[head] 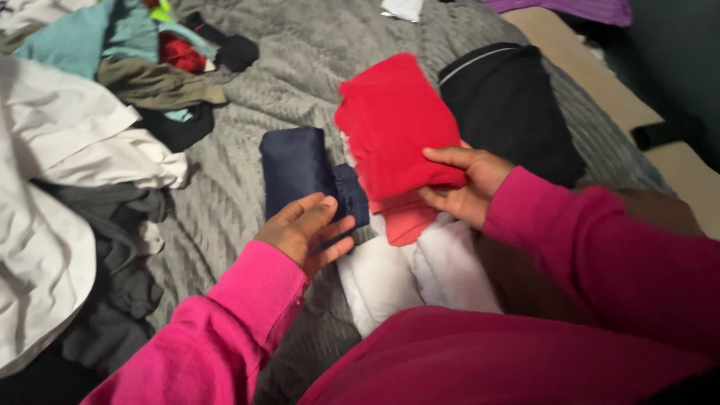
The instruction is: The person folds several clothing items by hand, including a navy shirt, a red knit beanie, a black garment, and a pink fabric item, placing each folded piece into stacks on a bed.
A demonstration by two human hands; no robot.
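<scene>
hands: right hand (463,187) grips one red garment (394,124); left hand (304,229) open, perhaps touching one navy fold (296,169).

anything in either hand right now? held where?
Right hand grips the folded red garment at its near right edge, thumb on top. Left hand is open, holding nothing, beside the folded navy garment.

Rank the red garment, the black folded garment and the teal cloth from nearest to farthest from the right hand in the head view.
1. Red garment: held in the right hand.
2. Black folded garment: just beyond that hand, on the grey blanket's right side.
3. Teal cloth: far left, in the clothes pile at the top corner.
</scene>
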